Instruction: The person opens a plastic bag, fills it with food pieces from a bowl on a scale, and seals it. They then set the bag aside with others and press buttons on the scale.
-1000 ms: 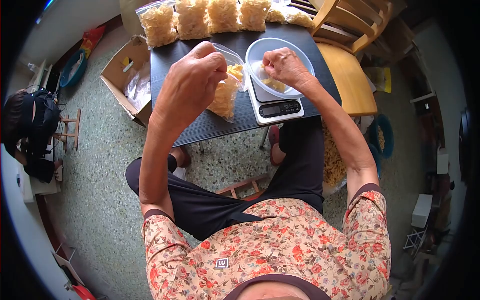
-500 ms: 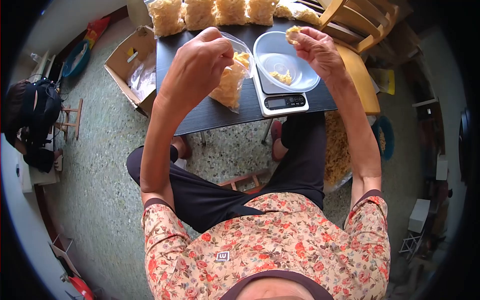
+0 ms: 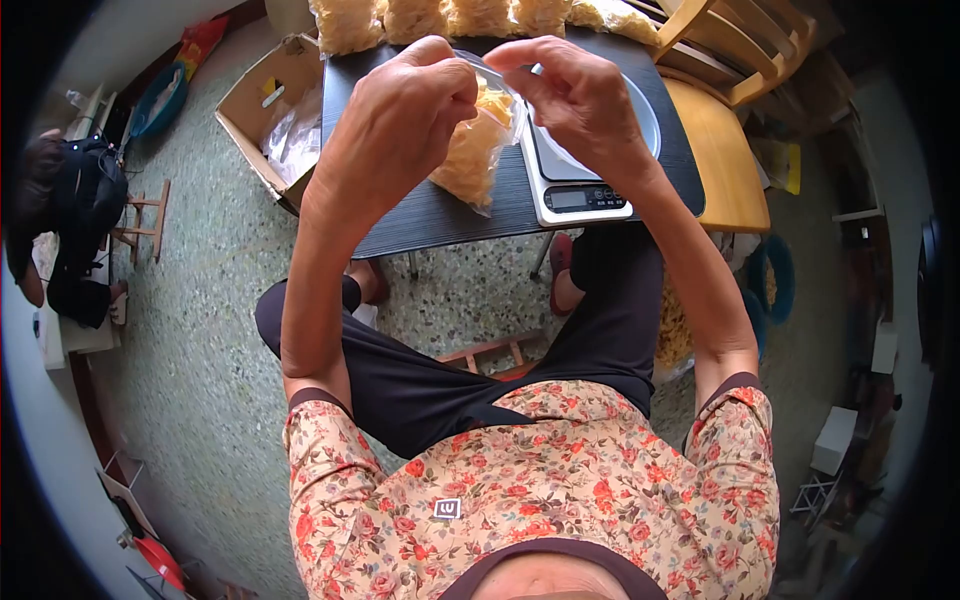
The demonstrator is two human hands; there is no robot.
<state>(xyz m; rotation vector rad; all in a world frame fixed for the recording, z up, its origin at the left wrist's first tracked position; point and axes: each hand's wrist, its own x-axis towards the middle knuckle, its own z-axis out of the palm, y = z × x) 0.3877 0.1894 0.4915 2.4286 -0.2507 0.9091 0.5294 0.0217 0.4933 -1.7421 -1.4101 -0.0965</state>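
Observation:
My left hand [image 3: 415, 115] is closed on the upper edge of a clear zip bag [image 3: 478, 170] and holds it upright on the dark table [image 3: 400, 235]. Pale yellow dried flakes fill much of the bag. Over the bag's mouth reaches my right hand [image 3: 580, 105], its index finger and thumb apart, with no flake visible between them. Beneath and behind that hand, a translucent bowl [image 3: 648, 115] rests on a white digital scale [image 3: 585, 207]. The bowl's inside is mostly hidden by the hand.
Several filled bags [image 3: 415, 20] line the table's far edge. A cardboard box [image 3: 240, 130] with clear plastic bags stands left of the table. A wooden chair [image 3: 735, 170] adjoins its right side. Below it, a large heap of flakes [image 3: 675, 325] lies near my leg.
My right hand has moved left from above the bowl to the bag's mouth. The flake it was pinching no longer shows. My left hand still holds the bag; the view has shifted slightly.

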